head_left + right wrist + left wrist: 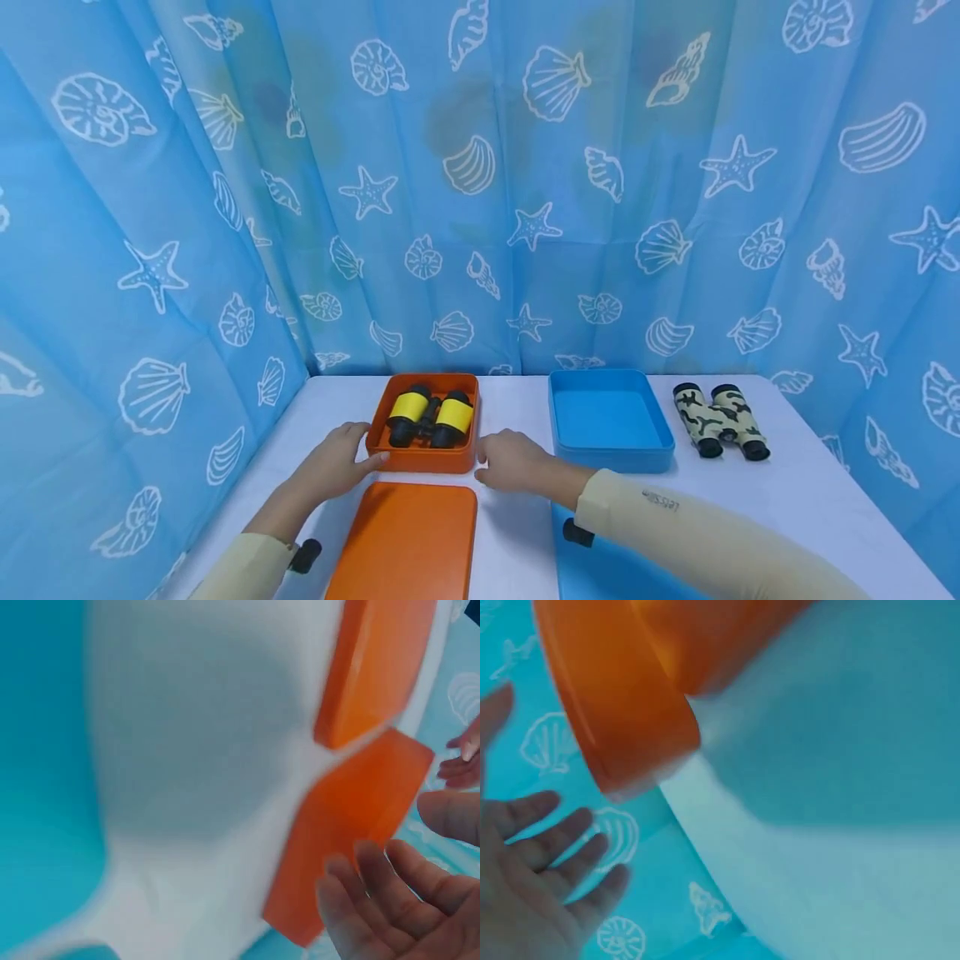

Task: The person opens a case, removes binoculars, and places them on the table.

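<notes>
Light-blue curtains (510, 133) hang in folds behind the white-topped bench (513, 402) and along both its sides, printed with white-outlined scallops (553, 82), starfish (738, 165) and spiral shells (101, 110). Dull yellowish-brown blotches (461, 117) tint their upper part; soft shadows fall across the bench.

Pale blue curtain (480, 221) with white shells and starfish across the top. Centre left, orange box (422, 462), yellow-and-black binoculars (431, 417). Right, blue box (615, 461); cream camouflage binoculars (722, 419), blotches apparently dark green. Bottom: orange panel (408, 537), cream sleeve (675, 529).
</notes>
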{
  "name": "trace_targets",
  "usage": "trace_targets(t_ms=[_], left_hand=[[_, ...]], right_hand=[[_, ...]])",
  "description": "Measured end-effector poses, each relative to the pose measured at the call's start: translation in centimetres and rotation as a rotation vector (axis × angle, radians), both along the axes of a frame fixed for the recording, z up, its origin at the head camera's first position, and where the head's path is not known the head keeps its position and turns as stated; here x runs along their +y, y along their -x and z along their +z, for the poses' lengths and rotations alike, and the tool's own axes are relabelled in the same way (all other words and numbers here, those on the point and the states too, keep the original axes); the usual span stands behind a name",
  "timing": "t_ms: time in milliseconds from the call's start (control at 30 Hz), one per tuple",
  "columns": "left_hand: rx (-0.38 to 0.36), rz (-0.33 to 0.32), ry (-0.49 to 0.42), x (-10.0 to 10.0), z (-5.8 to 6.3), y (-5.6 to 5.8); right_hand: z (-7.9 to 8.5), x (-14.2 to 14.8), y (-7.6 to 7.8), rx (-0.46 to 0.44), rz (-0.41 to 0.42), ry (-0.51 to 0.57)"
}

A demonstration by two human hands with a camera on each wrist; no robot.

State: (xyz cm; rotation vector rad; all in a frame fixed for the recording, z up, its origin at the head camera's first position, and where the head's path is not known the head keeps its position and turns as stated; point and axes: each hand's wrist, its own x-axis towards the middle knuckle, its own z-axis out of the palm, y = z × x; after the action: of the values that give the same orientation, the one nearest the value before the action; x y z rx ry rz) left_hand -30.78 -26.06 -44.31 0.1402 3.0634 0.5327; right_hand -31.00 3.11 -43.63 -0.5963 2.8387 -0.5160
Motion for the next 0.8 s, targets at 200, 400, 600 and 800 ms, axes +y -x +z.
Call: trace_targets(t_ms=[200,400,600,800], left_hand=[[0.17,-0.151,0.192,-0.3,-1.1,2.9],[0.178,-0.197,0.236,-0.6,-1.9,4.9],[0.108,-0.196,0.225,-0.3,-2.1,6.1],[0.039,-0.187,0.225,-1.0,-2.0,5.9]], right_hand=[[2.3,-1.6,2.5,0.127,0.019,0.046],[2.0,-3.1,4.1,0.196,0.005,-0.021],[1.2,-4.6,5.9,0.222,-0.019,-0.126],[0.5,-6.8,7.6,0.229,-0.008,-0.188]])
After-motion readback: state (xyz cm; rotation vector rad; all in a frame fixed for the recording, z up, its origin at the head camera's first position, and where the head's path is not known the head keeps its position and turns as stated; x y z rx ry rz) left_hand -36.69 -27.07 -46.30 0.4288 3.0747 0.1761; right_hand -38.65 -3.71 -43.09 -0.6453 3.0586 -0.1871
